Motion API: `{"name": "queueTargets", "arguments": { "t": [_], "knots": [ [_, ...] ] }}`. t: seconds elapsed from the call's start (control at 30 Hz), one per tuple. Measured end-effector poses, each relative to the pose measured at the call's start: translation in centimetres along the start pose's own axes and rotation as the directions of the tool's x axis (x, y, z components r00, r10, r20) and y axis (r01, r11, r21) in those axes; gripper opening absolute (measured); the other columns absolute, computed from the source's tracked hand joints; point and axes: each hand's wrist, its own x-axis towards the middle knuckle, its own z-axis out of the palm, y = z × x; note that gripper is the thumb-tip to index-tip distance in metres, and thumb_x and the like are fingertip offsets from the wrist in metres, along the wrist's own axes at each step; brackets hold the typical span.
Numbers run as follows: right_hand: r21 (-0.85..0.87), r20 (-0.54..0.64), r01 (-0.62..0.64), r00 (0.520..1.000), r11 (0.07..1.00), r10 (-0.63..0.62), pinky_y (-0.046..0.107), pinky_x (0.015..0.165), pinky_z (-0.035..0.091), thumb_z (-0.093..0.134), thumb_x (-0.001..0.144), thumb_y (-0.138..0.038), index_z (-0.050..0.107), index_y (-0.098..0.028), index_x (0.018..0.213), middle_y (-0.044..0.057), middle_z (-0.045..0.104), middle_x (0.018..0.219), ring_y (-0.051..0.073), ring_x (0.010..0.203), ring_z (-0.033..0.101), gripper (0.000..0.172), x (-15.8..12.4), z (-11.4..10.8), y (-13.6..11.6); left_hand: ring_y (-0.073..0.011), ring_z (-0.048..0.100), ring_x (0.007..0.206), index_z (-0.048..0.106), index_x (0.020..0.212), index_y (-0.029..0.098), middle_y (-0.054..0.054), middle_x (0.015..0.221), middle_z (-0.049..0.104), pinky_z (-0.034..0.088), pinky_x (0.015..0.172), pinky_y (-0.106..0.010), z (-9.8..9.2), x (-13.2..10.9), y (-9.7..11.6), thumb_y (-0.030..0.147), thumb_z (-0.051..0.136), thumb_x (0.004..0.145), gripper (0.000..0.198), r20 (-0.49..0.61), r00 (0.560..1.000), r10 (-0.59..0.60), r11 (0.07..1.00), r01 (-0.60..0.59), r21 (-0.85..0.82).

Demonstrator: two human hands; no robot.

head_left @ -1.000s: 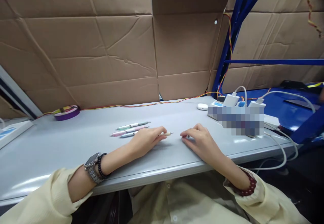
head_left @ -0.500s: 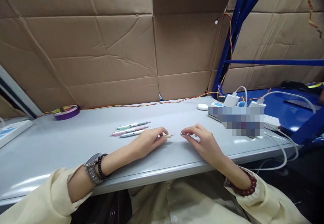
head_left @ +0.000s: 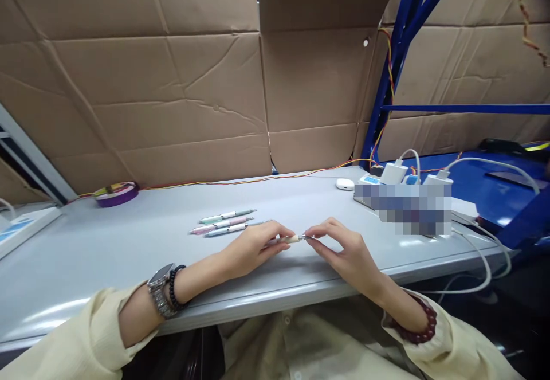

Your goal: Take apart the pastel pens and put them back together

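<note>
Near the front of the grey table, my left hand (head_left: 253,249) pinches a cream-coloured pen barrel (head_left: 293,239) that points to the right. Facing it, my right hand (head_left: 344,249) has thumb and forefinger closed on a small metallic pen tip (head_left: 304,236), which meets the barrel's right end. Behind my left hand lie a green pen (head_left: 226,216), a pink pen (head_left: 222,224) and a blue pen (head_left: 227,230), side by side; the blue one is partly behind the hand.
A purple tape roll (head_left: 117,194) sits at the back left, a white power strip (head_left: 26,228) at the left edge. A white case (head_left: 345,184), chargers (head_left: 393,172) and cables are at the right. Cardboard (head_left: 172,93) stands behind the table (head_left: 163,214).
My hands have come together, so the metallic tip in my right hand now meets the end of the cream barrel. Both hands sit slightly lower in view.
</note>
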Motion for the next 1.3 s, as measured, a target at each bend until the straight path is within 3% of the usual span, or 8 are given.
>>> {"name": "queueTargets", "arguments": {
  "t": [0.6,0.87,1.07,1.3],
  "knots": [
    [-0.082,0.026,0.123,0.992,0.989,-0.122,0.029,0.066,0.050,0.055,0.087,-0.022,0.063,-0.021,0.090,0.003,0.066,0.077,0.017,0.073,0.061,0.009,0.01,0.14,0.27,-0.0154,0.059,0.080,0.055,0.105,0.019,-0.004,0.094,0.063,0.046,0.072,-0.025,0.06,-0.06,0.11,0.026,0.047,0.092,0.016,0.026,0.999,0.030,0.999,-0.031,0.023],
    [-0.189,0.131,0.156,0.983,0.970,-0.132,0.030,0.064,0.047,0.048,0.090,-0.023,0.059,-0.019,0.089,0.004,0.062,0.075,0.018,0.072,0.056,0.012,-0.15,0.25,0.61,-0.0154,0.060,0.083,0.056,0.103,0.019,-0.004,0.098,0.063,0.046,0.073,-0.025,0.12,0.08,-0.05,0.022,0.047,0.092,0.015,0.063,0.998,0.026,1.000,-0.026,-0.013],
    [-0.168,0.056,0.218,0.976,0.961,-0.212,0.031,0.065,0.049,0.050,0.089,-0.019,0.060,-0.019,0.090,0.004,0.064,0.076,0.017,0.073,0.057,0.009,-0.21,0.32,0.58,-0.0163,0.060,0.086,0.055,0.103,0.019,-0.005,0.099,0.063,0.046,0.076,-0.027,0.07,0.15,-0.15,0.022,0.044,0.092,0.016,0.038,0.998,0.047,0.999,-0.047,-0.017],
    [-0.115,0.024,0.185,0.983,0.976,-0.184,0.030,0.068,0.051,0.054,0.087,-0.017,0.061,-0.020,0.091,0.004,0.066,0.079,0.017,0.076,0.060,0.009,-0.09,0.34,0.39,-0.0151,0.059,0.086,0.056,0.105,0.018,-0.004,0.098,0.064,0.045,0.077,-0.025,-0.10,0.29,-0.48,0.020,0.045,0.092,0.017,0.038,0.998,0.059,0.998,-0.058,-0.036]
  ]
}}
